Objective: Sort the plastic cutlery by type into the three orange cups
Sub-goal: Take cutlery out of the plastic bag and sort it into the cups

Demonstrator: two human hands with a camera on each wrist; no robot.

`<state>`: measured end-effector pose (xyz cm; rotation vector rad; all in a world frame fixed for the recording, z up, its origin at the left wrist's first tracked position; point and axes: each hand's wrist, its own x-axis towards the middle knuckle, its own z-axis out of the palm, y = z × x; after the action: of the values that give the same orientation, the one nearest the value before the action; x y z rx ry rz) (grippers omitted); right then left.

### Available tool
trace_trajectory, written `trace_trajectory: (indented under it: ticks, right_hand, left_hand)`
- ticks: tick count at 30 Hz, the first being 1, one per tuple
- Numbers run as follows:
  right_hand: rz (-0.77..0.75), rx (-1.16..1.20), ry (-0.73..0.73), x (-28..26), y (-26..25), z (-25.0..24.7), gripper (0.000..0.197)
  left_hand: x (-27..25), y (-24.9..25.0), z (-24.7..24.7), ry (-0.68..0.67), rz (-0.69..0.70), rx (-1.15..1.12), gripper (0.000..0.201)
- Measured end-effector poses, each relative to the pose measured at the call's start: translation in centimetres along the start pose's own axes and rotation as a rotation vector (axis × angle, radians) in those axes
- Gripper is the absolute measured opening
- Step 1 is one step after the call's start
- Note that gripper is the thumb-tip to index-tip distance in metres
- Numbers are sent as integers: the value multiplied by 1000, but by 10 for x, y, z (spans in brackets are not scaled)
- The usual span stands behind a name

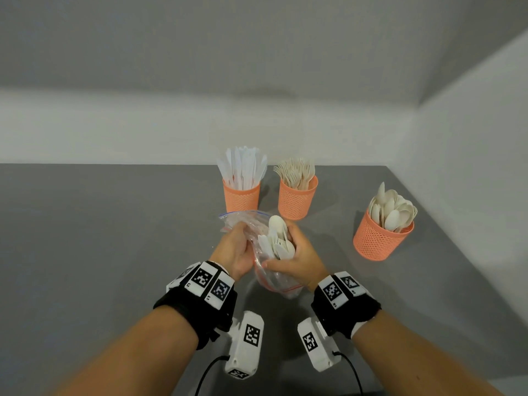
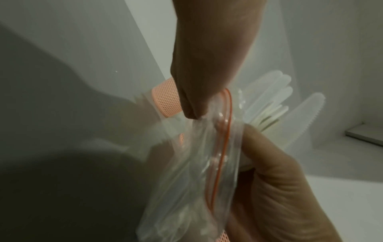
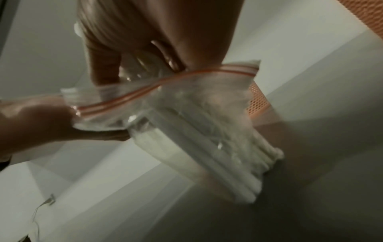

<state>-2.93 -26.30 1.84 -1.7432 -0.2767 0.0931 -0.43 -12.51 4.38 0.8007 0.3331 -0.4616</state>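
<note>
Three orange mesh cups stand on the grey table: one with white knives [image 1: 241, 195], one with forks [image 1: 297, 200], one with spoons [image 1: 380, 238] at the right. In front of them my right hand [image 1: 295, 254] grips a bundle of white spoons [image 1: 278, 238], bowls up. Their handles [image 3: 217, 147] sit inside a clear zip bag [image 1: 274, 281] with a red strip. My left hand [image 1: 237, 247] pinches the crumpled bag's rim [image 2: 199, 155] beside the right hand [image 2: 207, 65]. In the right wrist view the bag's mouth [image 3: 165, 85] lies around my right hand [image 3: 145, 41].
The grey table [image 1: 100, 238] ends at a white wall behind the cups and another on the right. The spoon cup stands close to the right wall. Wrist camera units with cables [image 1: 245, 344] hang under both forearms.
</note>
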Motion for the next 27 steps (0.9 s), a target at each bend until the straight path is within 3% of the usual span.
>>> trace_trajectory:
  ticks: [5,10,14,18,22,27]
  right_hand:
    - [36,-38,-15,1,3,0,75]
    - [73,120,44,0,-3,0,67]
    - [54,164,193,5,-5,3,53]
    - [162,334,299,7,-5,0,46]
    - [146,228,412,12,-6,-7,34]
    - [189,313,680,20,-7,-30,31]
  left_hand:
    - [5,-3,-2,53,-20,7,39]
    - [4,-3,-4,68,-23,114,39]
    - [0,-5,8,50,5,309,31]
    - [-2,-9,8,-28,82,479,27]
    - [-9,-16,3,-101,166,865,25]
    - [1,-9,-33,218,217,1370,34]
